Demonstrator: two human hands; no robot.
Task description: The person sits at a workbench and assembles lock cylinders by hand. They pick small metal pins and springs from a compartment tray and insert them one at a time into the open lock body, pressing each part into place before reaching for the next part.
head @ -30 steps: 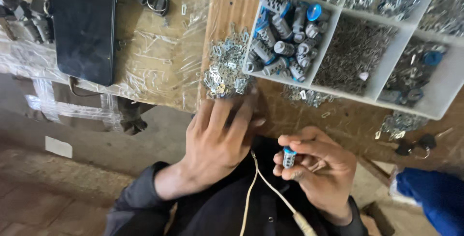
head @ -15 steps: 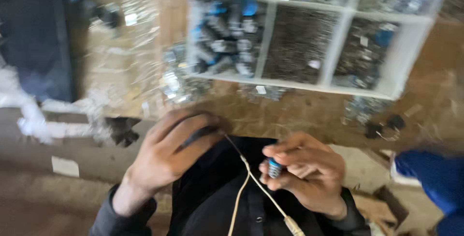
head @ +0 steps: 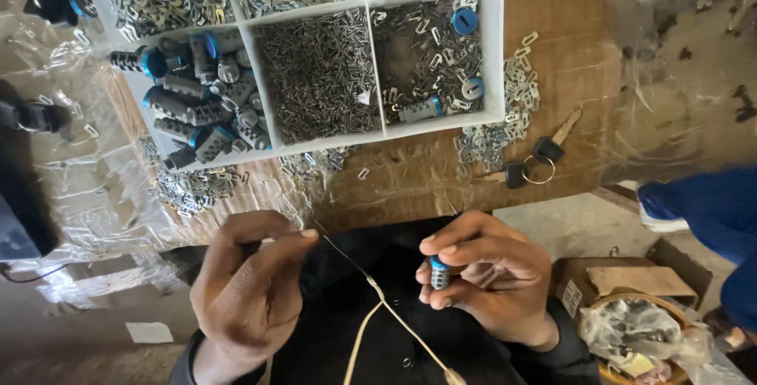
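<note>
While the right hand [head: 485, 278] pinched a small cylinder [head: 439, 272] with a blue cap between thumb and fingers, upright and close to the dark jacket [head: 355, 306], the left hand [head: 248, 286] hovered beside it with thumb and forefinger pressed together; whether anything sat between those fingertips could not be told. A pale cord [head: 378, 314] ran down the jacket between the two hands.

Just beyond the cylinder lay the edge of the desk [head: 418, 180], a worn wooden top. On it, to the right of the cylinder and farther out, two keys [head: 536, 160] lay on a ring. Straight beyond the cylinder stood a white tray [head: 252, 61] with compartments: the one left of centre held more blue-capped cylinders [head: 197, 105], the middle one a heap of thin metal pins [head: 319, 77], the right one small metal clips with a few blue caps [head: 465, 22]. Loose clips [head: 193, 188] were scattered on the desk around the tray's near edge.

To the right of the cylinder, off the desk, sat a cardboard box [head: 631, 282].
</note>
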